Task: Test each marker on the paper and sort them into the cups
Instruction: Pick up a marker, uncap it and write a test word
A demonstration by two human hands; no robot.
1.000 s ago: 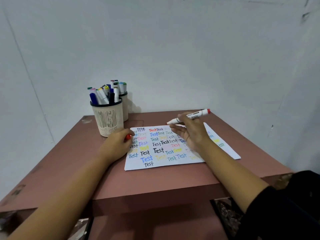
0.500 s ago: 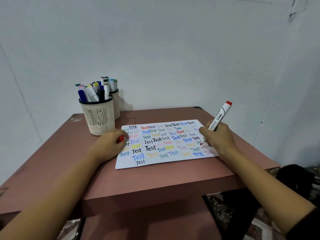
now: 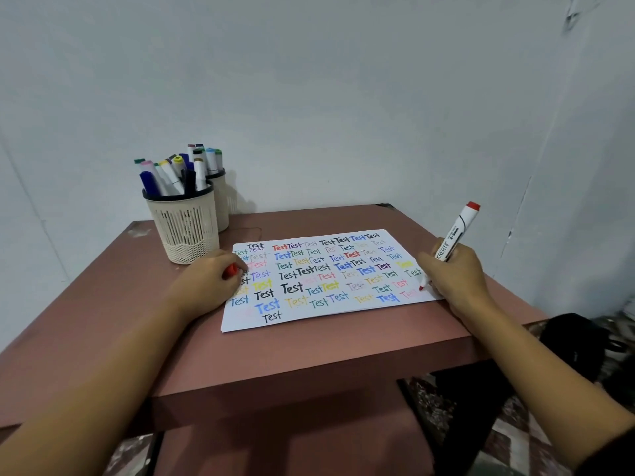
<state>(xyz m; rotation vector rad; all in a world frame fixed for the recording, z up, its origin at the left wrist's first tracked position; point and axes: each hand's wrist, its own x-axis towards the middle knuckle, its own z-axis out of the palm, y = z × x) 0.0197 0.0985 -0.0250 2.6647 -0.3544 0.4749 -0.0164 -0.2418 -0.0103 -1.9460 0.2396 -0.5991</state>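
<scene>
Gripping a smooth white cylindrical marker point(image 3: 457, 231), right hand point(image 3: 453, 274); left hand point(image 3: 206, 280) curled round red cap point(image 3: 231, 270).

1. The paper point(image 3: 330, 319) is a white, matt, smooth sheet.
2. The marker point(image 3: 457, 232) has a smooth white plastic barrel with a slight sheen and a red plastic end.
3. The red cap point(image 3: 231, 270) looks like glossy plastic.
4. The front cup point(image 3: 187, 231) is cream slotted plastic with a dark smooth rim; the rear cup point(image 3: 222, 204) looks alike.
5. The table point(image 3: 309, 359) has a matt, smooth reddish-brown top, scuffed pale at its far left corner.
6. The wall point(image 3: 343, 97) is matt white paint, cracked at the right.
</scene>
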